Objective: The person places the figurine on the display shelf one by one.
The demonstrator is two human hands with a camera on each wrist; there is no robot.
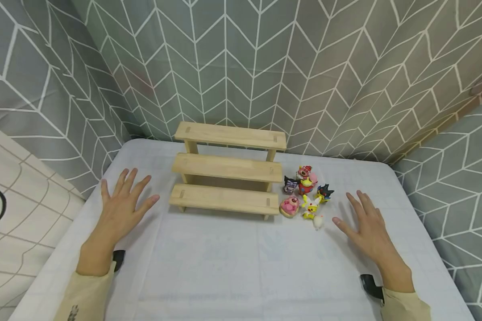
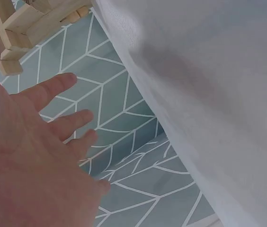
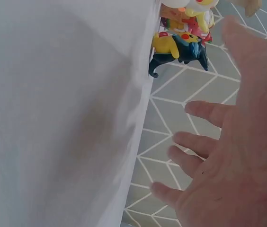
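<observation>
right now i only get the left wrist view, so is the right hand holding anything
Observer: No, the right hand holds nothing, as the head and right wrist views both show.

Operator: ok what sits nearest to it

Observer: A cluster of small figurines, on its left side in the head view.

Operator: and what's cut off at the top left of my picture

Observer: A wooden rack; the head view takes in the whole width of it and shows three tiers.
</observation>
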